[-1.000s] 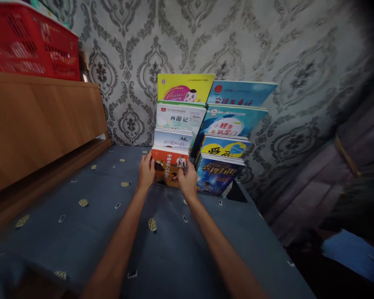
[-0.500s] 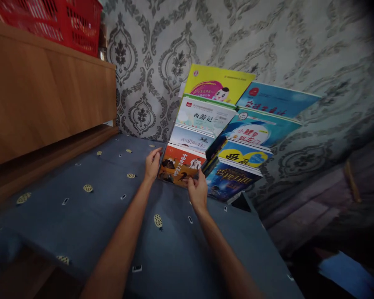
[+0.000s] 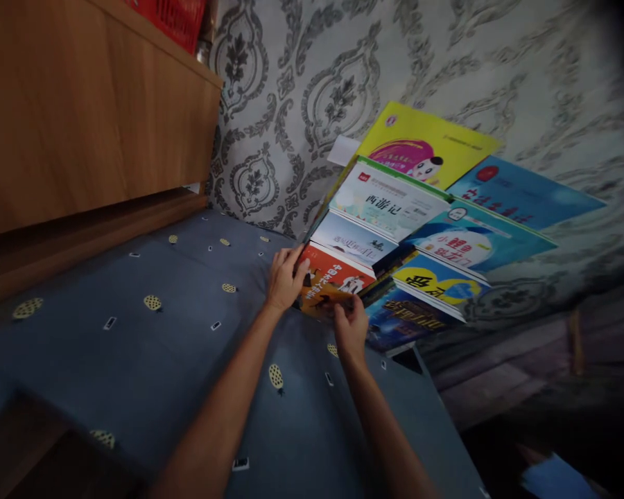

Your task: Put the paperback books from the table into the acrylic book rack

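Observation:
My left hand (image 3: pixel 286 278) is closed around the left edge of an orange book (image 3: pixel 328 276), its thumb on the cover. At the lower right edge of the same book, my right hand (image 3: pixel 351 328) pinches with thumb and fingers. The orange book is the front one of a left column. Behind it rise a pale blue book (image 3: pixel 351 239), a white book (image 3: pixel 385 208) and a tall yellow book (image 3: pixel 431 142). To the right stand a dark blue book (image 3: pixel 408 315), a yellow-and-blue book (image 3: pixel 439 277), a teal book (image 3: pixel 491 235) and a blue book (image 3: pixel 530 190).
The books stand on a table with a dark blue pineapple-print cloth (image 3: pixel 187 374), against a patterned wall (image 3: pixel 301 90). A wooden cabinet (image 3: pixel 135 118) flanks the left side, with a red basket (image 3: pixel 179 24) on top. A dark object (image 3: pixel 408 360) lies at the right edge.
The view has shifted, so the books appear further right. My left thumb has come over the orange book's cover, and my right hand sits lower at its corner.

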Demonstrator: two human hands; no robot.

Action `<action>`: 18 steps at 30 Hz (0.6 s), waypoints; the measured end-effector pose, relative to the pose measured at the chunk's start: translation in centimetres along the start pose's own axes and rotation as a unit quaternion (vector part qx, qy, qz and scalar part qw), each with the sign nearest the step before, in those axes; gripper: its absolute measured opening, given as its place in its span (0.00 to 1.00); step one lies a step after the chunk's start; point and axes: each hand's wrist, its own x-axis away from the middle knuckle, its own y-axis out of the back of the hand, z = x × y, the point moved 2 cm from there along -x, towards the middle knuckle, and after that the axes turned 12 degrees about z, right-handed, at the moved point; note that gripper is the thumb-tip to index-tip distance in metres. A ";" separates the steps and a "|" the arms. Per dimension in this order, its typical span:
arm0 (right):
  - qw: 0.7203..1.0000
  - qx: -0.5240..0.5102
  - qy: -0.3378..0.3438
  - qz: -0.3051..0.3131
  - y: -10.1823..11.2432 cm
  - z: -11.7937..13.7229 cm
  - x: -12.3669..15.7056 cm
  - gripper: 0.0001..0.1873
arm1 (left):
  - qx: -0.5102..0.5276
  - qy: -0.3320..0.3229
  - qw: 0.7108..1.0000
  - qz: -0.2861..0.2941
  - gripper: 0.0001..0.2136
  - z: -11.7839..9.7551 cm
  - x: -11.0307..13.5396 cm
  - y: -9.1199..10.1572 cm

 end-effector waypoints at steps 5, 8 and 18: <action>0.999 -0.033 -0.018 -0.039 0.4 2.3 -1.3 0.21 | 0.000 0.015 1.000 0.024 0.21 0.0 -0.3 -0.1; 0.998 -0.006 -0.012 -0.057 0.6 2.9 -1.9 0.21 | -0.003 0.018 0.999 0.034 0.21 0.1 -0.4 -0.1; 0.996 0.059 -0.004 -0.065 0.9 2.2 -2.5 0.19 | 0.006 0.015 1.000 0.026 0.19 0.3 -0.9 -0.1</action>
